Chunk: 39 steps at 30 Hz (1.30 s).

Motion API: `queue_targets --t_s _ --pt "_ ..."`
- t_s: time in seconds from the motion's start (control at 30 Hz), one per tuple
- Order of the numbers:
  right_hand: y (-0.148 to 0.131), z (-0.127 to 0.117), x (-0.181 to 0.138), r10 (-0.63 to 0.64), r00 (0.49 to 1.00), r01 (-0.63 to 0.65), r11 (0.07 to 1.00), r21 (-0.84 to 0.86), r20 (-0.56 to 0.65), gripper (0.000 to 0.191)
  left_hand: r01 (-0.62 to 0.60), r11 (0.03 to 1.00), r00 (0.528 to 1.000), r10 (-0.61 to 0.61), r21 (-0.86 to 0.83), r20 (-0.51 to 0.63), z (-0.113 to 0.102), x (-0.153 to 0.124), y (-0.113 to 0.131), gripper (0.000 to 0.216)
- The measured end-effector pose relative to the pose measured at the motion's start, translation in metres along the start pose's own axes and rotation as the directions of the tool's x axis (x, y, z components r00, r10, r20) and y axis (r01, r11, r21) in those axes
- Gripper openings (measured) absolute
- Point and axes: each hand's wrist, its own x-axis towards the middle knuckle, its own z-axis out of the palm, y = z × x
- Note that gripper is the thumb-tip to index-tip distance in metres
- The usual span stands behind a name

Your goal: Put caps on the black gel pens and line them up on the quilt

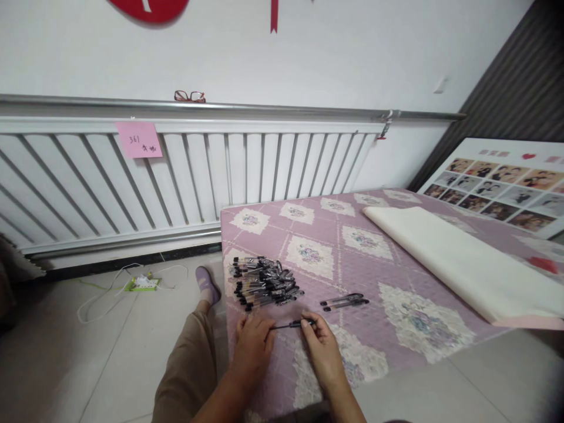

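A thin black pen lies level between my two hands, just above the purple quilted mattress. My left hand pinches its left end with curled fingers. My right hand pinches its right end near the cap. A pile of several black-and-clear pens lies right behind my left hand. Two more pens lie side by side to the right of the pile, apart from my hands.
A cream folded sheet lies across the right of the mattress, a photo board behind it. A white radiator with a pink note and glasses lines the wall. My leg and a cable occupy the floor.
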Motion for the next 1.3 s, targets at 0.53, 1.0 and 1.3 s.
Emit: queue_targets --t_s 0.53,1.0,1.3 --pt "-0.011 -0.001 -0.001 -0.096 0.977 0.102 0.995 -0.019 0.191 0.025 0.032 0.999 0.999 -0.030 -0.044 0.041 -0.001 0.003 -0.003 0.023" --pt "0.001 -0.001 0.003 -0.003 0.999 0.006 0.994 0.110 -0.034 0.038 0.022 0.994 0.999 -0.019 -0.107 0.033 0.002 0.002 -0.004 0.028" --pt "0.018 -0.087 0.033 0.087 0.940 -0.076 0.996 0.048 -0.330 0.039 0.007 0.994 1.000 -0.004 -0.111 0.027 0.000 0.002 -0.002 0.022"
